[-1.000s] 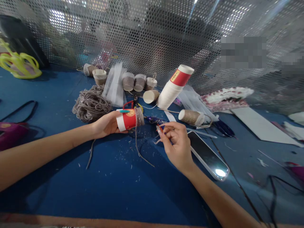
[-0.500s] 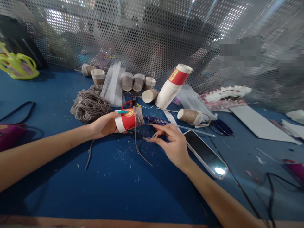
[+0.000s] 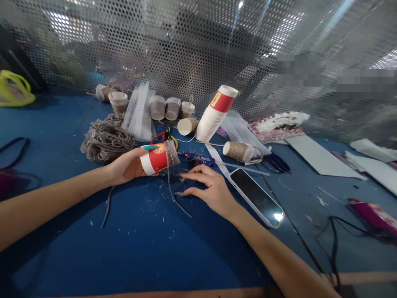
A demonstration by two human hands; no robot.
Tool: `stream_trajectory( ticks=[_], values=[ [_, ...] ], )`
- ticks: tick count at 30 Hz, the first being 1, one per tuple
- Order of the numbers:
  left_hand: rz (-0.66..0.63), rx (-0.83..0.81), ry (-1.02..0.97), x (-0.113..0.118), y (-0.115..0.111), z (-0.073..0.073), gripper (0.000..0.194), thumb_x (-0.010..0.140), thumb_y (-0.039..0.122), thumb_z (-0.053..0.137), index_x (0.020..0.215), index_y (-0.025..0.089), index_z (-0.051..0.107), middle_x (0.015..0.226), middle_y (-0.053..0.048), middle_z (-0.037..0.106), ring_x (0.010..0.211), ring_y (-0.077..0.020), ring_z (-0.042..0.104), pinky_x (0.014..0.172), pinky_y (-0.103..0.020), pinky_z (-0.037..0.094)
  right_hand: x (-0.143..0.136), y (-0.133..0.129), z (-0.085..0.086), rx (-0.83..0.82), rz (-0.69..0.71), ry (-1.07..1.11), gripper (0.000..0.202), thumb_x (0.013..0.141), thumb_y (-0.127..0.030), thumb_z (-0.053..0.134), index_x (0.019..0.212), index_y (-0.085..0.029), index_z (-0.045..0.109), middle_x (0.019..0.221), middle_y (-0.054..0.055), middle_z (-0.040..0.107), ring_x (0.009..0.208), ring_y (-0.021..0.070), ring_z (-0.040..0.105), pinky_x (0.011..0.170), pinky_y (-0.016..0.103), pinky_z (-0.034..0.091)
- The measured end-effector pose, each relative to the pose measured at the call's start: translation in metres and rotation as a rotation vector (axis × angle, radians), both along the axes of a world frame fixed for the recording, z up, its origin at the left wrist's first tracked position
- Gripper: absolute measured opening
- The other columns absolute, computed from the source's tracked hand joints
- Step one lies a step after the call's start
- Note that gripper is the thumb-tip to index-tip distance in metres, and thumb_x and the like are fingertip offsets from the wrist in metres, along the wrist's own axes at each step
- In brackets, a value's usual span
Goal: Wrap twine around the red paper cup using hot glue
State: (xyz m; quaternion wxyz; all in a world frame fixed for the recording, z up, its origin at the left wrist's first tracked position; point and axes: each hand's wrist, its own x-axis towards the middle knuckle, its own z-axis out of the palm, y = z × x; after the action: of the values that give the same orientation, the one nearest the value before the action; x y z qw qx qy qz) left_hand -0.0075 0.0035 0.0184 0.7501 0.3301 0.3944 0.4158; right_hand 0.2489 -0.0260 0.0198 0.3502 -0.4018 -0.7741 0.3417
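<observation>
My left hand (image 3: 125, 167) is wrapped round a red and white paper cup (image 3: 151, 159), tilted on its side. Grey cord (image 3: 172, 153) is wound round the cup's right end, and its loose tail (image 3: 175, 200) hangs down to the blue table. My right hand (image 3: 207, 186) is beside that tail, thumb and fingers apart, with nothing seen in them. A blue glue gun (image 3: 198, 158) lies just behind my right hand. To the left of the cup sits a heap of the same grey cord (image 3: 107, 138).
A leaning stack of paper cups (image 3: 214, 116) stands behind. Several cord-wrapped cups (image 3: 157, 108) line the back by a perforated metal screen (image 3: 186, 54). A phone (image 3: 256, 196) lies right of my right hand; white boards (image 3: 322, 157) lie farther right.
The view has shifted, so most things appear farther left. My right hand's fingers have spread and now sit lower, away from the cup's wound end. The left hand keeps its hold.
</observation>
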Motion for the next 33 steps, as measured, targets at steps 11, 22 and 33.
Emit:
stream_trajectory(
  ticks=[11,22,33],
  values=[
    [0.003,-0.016,0.011,-0.001,0.001,0.001,0.031,0.081,0.034,0.056,0.104,0.014,0.062,0.093,-0.012,0.072,0.083,-0.0239,0.068,0.077,-0.037,0.059,-0.003,0.009,0.005,-0.301,-0.279,0.473,0.040,0.072,-0.030,0.078,0.110,-0.023,0.070,0.098,0.004,0.075,0.098,0.0185,0.070,0.097,0.038,0.055],
    [-0.037,0.035,0.035,-0.004,0.003,-0.003,0.041,0.079,0.040,0.059,0.111,0.014,0.061,0.097,-0.015,0.072,0.096,-0.0300,0.068,0.082,-0.041,0.058,-0.006,0.006,0.007,-0.358,-0.312,0.553,0.037,0.066,-0.031,0.082,0.099,-0.020,0.068,0.094,0.004,0.074,0.093,0.0179,0.071,0.097,0.039,0.055],
    [-0.010,-0.017,-0.054,-0.003,-0.001,0.000,0.029,0.081,0.036,0.062,0.100,0.014,0.063,0.086,-0.007,0.076,0.083,-0.0231,0.068,0.074,-0.034,0.057,-0.008,0.006,0.011,-0.369,-0.318,0.605,0.036,0.062,-0.034,0.085,0.091,-0.022,0.069,0.092,0.002,0.074,0.092,0.0164,0.070,0.097,0.037,0.055]
  ],
)
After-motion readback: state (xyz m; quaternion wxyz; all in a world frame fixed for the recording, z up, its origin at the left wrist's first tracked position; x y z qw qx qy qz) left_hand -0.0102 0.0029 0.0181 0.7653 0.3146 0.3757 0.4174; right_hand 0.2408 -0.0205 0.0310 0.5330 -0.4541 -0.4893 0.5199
